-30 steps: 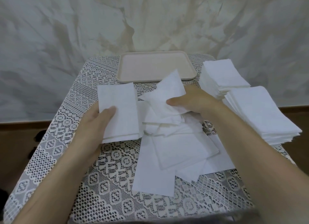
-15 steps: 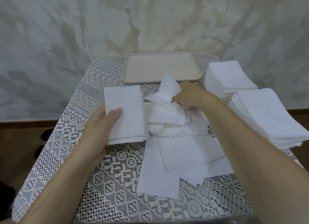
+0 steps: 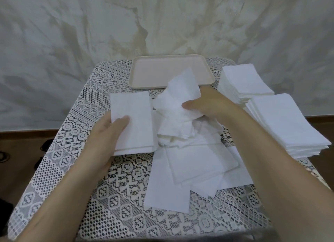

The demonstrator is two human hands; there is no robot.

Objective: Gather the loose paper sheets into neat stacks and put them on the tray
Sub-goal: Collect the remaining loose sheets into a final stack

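A thin neat stack of white sheets [image 3: 133, 118] lies left of centre, and my left hand [image 3: 106, 133] holds its near left edge with the thumb on top. My right hand [image 3: 204, 104] grips a crumpled white sheet [image 3: 179, 95] lifted above the loose pile of sheets [image 3: 191, 162] in the middle of the table. The beige tray [image 3: 157, 75] stands at the far edge with nothing on its visible floor; the lifted sheet hides part of its front rim.
Two tall stacks of white sheets stand on the right, one farther back [image 3: 244, 82] and a larger one nearer [image 3: 289, 126] reaching the table's right edge. A lace cloth [image 3: 75, 151] covers the small table. A draped grey backdrop hangs behind.
My right hand has raised the crumpled sheet a little higher off the pile and toward the tray. My left hand stays on the thin stack.
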